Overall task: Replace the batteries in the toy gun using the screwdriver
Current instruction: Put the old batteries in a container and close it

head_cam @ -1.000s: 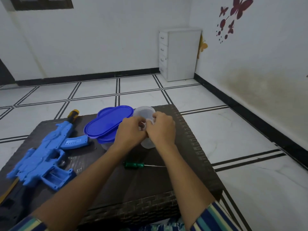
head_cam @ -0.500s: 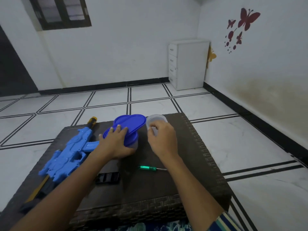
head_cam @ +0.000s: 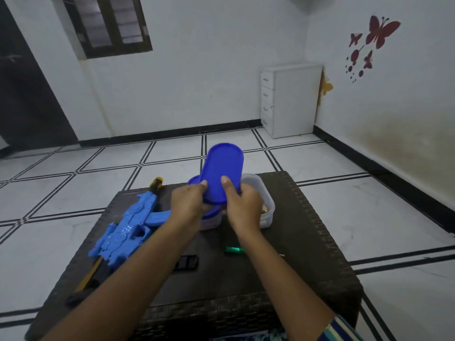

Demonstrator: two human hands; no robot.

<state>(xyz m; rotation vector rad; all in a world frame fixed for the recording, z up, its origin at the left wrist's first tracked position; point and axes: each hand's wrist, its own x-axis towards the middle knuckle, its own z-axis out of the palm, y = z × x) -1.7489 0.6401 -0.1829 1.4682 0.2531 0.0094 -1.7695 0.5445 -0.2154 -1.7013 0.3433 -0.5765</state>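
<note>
- Both my hands are up over the far middle of the desk (head_cam: pixel 320 242), a dark woven-wicker top.
- My left grip (head_cam: pixel 188 205) and right grip (head_cam: pixel 242 207) are both closed on a blue oval lid (head_cam: pixel 222 172), thumbs on its near face; lid is tilted up, far end raised above the desk.
- A second blue lid (head_cam: pixel 211 212) sits on a clear container right below my hands; mostly hidden by them.
- Open clear container (head_cam: pixel 261 193) just right of my right grip, toward the far right part of the desk. Something small and yellowish inside; can't tell what it is.
- Toy gun (head_cam: pixel 128 227), blue, lies along the left edge of the desk, yellow-tipped muzzle toward the far left corner, stock toward the near left.
- Screwdriver (head_cam: pixel 234 249), green handle, lies flat mid-desk, partly behind my right forearm.
- Small dark rectangular piece (head_cam: pixel 186 262) lies flat mid-desk between my forearms, near the gun.
- Room: white tiled floor (head_cam: pixel 73 188) with black double grid lines, black skirting, white walls.
- White drawer cabinet (head_cam: pixel 291 99) in the far right corner, dark-framed window (head_cam: pixel 108 25) upper left, red butterfly decals (head_cam: pixel 371 43) on the right wall.
- Striped sleeve (head_cam: pixel 342 328) shows at my right arm, bottom edge.
</note>
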